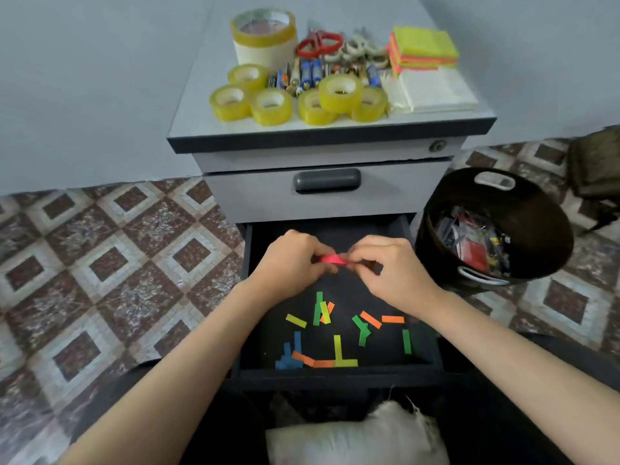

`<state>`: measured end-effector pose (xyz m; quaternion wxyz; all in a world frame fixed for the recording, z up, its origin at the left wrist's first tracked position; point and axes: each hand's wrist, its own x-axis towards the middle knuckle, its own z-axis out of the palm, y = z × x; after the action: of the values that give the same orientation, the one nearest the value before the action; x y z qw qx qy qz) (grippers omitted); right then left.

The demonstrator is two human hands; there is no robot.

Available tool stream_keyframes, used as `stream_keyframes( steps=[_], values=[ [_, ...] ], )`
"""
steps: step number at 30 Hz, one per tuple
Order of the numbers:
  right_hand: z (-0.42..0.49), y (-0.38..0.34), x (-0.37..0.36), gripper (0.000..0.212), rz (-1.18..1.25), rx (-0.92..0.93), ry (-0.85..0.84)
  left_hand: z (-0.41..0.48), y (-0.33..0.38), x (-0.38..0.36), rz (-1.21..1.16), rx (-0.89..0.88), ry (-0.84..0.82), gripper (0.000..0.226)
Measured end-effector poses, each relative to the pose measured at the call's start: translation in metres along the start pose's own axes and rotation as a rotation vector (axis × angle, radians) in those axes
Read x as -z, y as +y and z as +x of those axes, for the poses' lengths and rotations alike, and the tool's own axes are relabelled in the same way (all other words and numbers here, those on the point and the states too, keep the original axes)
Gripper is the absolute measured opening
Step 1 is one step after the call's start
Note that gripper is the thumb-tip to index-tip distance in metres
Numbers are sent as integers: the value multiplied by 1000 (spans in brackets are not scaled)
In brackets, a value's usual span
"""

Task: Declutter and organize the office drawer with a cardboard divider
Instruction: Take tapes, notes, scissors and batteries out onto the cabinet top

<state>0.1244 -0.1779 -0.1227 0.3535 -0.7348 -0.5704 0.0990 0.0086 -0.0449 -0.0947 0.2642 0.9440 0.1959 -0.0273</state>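
Both hands were over the open drawer [247, 263], and the step in hand looked like gathering the loose paper slips out of it. The left hand [292, 260] and the right hand [392, 266] each had fingers and thumb curled in a pinch on either end of a pink slip [330, 259], which hung between them above the back half of the drawer floor. Whether it was one slip or a small bundle could not be told. To do this well, it would be best to square up what was held and pass it to one hand. That would free the other to sweep the scattered slips [370, 319] into a single heap instead of lifting them one by one. These green, orange, yellow and blue slips lay flat on the dark floor nearer the person, below and behind the pinch, some overlapping along the front wall. Thin paper lying flat would probably need a fingernail or a slide to the edge to lift it. The bin [536, 209] stood just beside the drawer on the right, and the tape rolls [270, 105], scissors [318, 45] and sticky notes [422, 45] sat on the cabinet top [201, 105]. No cardboard divider was in view.
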Motion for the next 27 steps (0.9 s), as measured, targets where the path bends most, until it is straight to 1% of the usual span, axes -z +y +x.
stream_keyframes(
  steps=[6,10,15,21,25,27],
  values=[
    [-3,-21,50,15,-67,108,105,-9,43,37,-24,-33,53,24],
    [-8,-31,71,16,-61,123,163,-13,65,55,19,-26,46,19],
    [-10,-40,89,17,-70,159,240,-17,85,67,13,-23,90,21],
    [-5,-46,111,18,-80,177,267,-12,98,76,-48,-88,193,21],
    [1,-43,122,15,-99,181,278,-2,105,80,-49,-138,220,22],
    [5,-40,127,14,-65,159,298,4,107,83,-72,-149,239,23]
  ],
)
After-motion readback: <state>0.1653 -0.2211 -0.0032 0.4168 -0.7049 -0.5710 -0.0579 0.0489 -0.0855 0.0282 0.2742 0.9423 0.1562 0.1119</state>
